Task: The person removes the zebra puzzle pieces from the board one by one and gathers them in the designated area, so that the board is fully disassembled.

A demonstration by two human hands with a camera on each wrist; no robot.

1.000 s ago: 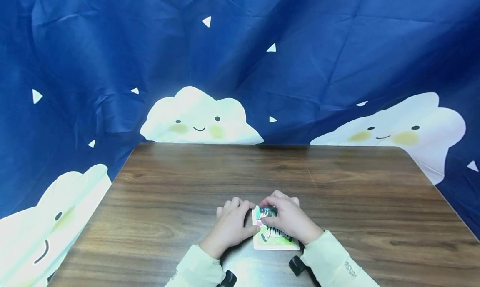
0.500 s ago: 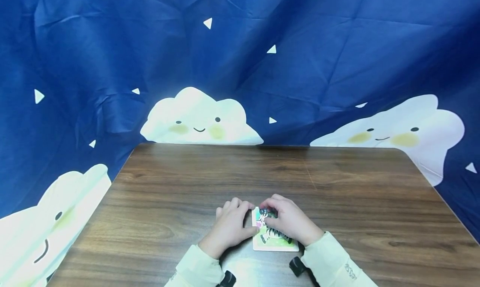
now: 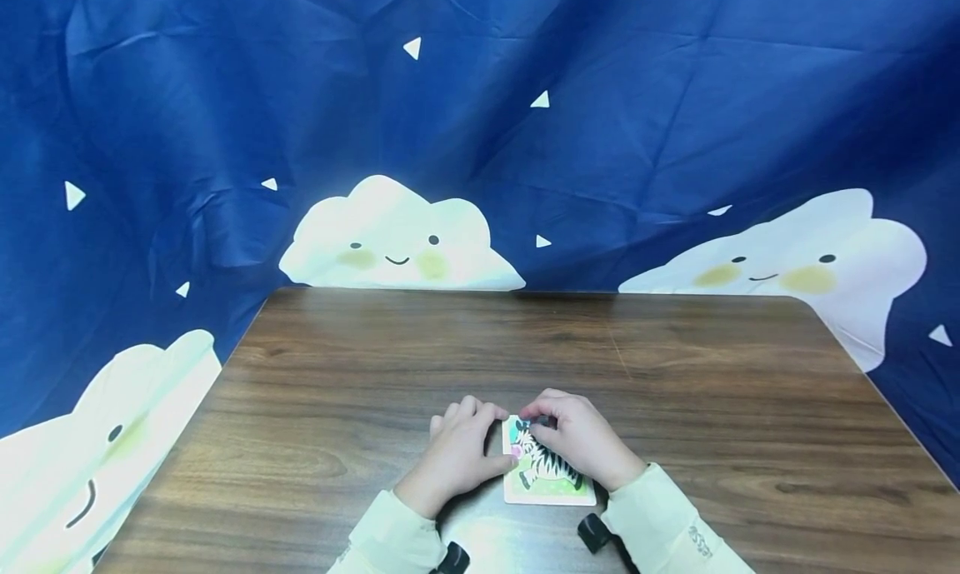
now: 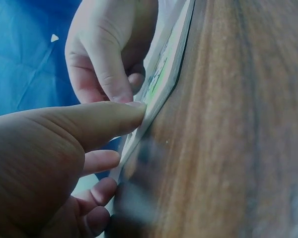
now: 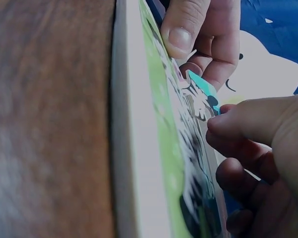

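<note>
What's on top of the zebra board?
The left hand rests its thumb on the zebra board, and the right hand pinches a teal-edged piece near its far edge. From the head, the picture under that hand is covered.

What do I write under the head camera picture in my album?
Left hand and right hand at a zebra board, smiling clouds on blue cloth beyond the table.

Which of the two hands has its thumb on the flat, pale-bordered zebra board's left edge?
The left hand: its thumb rests on that edge of the zebra board. The right hand is at the upper part instead.
</note>
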